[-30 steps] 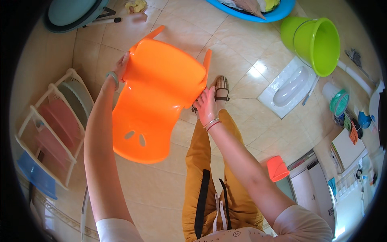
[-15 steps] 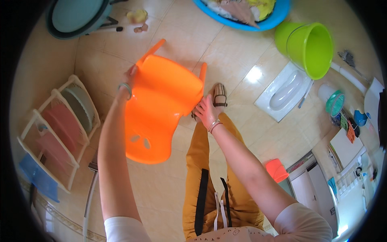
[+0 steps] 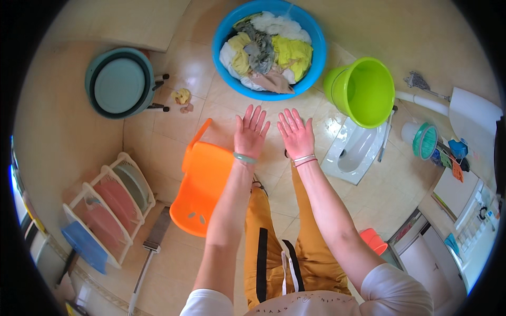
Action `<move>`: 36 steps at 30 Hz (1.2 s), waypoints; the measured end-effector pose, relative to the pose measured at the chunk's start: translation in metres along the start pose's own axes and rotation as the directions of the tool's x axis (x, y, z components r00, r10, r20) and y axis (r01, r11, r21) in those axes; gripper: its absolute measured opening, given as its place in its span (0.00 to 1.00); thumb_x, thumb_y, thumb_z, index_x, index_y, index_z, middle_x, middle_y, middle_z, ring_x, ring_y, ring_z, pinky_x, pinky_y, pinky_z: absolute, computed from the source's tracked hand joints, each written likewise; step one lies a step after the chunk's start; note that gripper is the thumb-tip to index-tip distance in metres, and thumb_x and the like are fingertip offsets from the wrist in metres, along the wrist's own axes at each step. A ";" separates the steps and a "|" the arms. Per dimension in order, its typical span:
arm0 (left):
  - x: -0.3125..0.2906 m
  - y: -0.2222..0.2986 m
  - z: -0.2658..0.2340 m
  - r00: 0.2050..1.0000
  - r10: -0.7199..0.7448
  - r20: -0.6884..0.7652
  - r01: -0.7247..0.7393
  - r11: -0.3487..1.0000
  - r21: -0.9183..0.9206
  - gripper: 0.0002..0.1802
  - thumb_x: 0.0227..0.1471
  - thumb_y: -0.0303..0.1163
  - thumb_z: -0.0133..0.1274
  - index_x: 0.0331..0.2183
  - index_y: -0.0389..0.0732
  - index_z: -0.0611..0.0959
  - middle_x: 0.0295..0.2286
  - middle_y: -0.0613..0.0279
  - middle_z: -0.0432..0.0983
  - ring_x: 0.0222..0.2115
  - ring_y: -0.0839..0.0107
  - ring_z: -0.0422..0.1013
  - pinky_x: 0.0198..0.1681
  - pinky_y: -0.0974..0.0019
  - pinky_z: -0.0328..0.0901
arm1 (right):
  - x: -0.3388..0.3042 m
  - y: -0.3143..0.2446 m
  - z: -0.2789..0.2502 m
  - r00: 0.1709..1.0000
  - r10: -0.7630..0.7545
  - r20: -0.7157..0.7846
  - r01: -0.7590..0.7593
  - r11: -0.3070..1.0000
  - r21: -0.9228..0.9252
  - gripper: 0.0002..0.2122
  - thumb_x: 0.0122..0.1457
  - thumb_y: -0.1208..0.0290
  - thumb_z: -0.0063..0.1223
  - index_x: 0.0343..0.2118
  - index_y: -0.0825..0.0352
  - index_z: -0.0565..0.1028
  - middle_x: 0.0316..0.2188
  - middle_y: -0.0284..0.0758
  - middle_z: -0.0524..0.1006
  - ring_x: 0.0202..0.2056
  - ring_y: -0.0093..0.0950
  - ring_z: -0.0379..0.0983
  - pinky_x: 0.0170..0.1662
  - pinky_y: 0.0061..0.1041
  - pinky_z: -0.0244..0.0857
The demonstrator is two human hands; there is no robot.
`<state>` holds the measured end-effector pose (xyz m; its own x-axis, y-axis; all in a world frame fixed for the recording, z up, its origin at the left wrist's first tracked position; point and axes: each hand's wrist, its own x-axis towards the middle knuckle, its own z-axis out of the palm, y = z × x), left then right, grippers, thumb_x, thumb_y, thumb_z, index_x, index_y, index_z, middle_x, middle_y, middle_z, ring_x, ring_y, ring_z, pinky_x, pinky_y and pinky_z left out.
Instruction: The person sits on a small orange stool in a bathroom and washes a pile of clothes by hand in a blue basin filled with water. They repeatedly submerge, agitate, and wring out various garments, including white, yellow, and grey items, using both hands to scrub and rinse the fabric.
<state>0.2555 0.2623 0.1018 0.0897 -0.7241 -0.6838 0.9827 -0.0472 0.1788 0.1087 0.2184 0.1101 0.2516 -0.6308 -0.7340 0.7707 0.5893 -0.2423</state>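
Both palms face up, side by side, with fingers stretched out and nothing in them. My left hand point(image 3: 250, 132), with a pale green bangle at the wrist, is over the floor beside an orange plastic chair point(image 3: 203, 176). My left forearm hides part of that chair. My right hand point(image 3: 297, 131) wears thin bracelets and is between the chair and a squat toilet point(image 3: 350, 150). Beyond my fingertips stands a round blue basin point(image 3: 217, 50) heaped with clothes point(image 3: 263, 52) in white, grey, yellow and pinkish beige.
A lime green bucket point(image 3: 337, 84) tilts near the squat toilet. At left are a grey-green folding basin point(image 3: 118, 84), a white rack point(image 3: 126, 247) holding coloured basins, and a long-handled mop point(image 3: 153, 245). A small red container point(image 3: 373, 241) sits behind my right arm.
My hands have let go of the orange chair, which now stands on the floor at left. They have come together with palms up. The view has shifted, showing the whole blue basin.
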 end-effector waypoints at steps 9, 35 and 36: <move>0.037 -0.043 0.087 1.000 -0.013 0.012 0.013 1.000 -0.009 0.29 0.59 0.57 0.36 0.56 0.53 0.67 0.57 0.68 0.62 0.58 0.67 0.56 0.59 0.58 0.53 | 0.008 -0.081 0.041 0.999 -0.007 0.045 0.002 0.994 0.109 0.30 0.65 0.46 0.28 0.60 0.66 0.57 0.62 0.40 0.56 0.63 0.38 0.50 0.65 0.38 0.44; 0.169 0.045 0.077 0.767 -0.638 -0.063 0.619 0.711 0.335 0.26 0.62 0.52 0.33 0.57 0.53 0.66 0.58 0.66 0.59 0.61 0.65 0.51 0.65 0.52 0.40 | 0.101 -0.071 0.009 0.983 -0.158 -0.094 0.181 0.914 0.362 0.28 0.66 0.49 0.26 0.58 0.69 0.59 0.57 0.43 0.63 0.58 0.38 0.60 0.61 0.38 0.52; 0.173 0.052 0.073 0.766 -0.638 -0.072 0.619 0.704 0.348 0.26 0.62 0.51 0.32 0.57 0.53 0.66 0.58 0.66 0.59 0.61 0.66 0.51 0.65 0.52 0.40 | 0.106 -0.067 0.009 0.985 -0.157 -0.076 0.174 0.911 0.375 0.28 0.66 0.49 0.26 0.58 0.69 0.59 0.57 0.43 0.64 0.58 0.38 0.60 0.61 0.38 0.52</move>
<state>0.3098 0.0842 0.0446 -0.5469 -0.4754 -0.6891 0.6913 -0.7207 -0.0514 0.0888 0.1074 0.0538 0.0821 -0.6756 -0.7327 0.9650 0.2377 -0.1110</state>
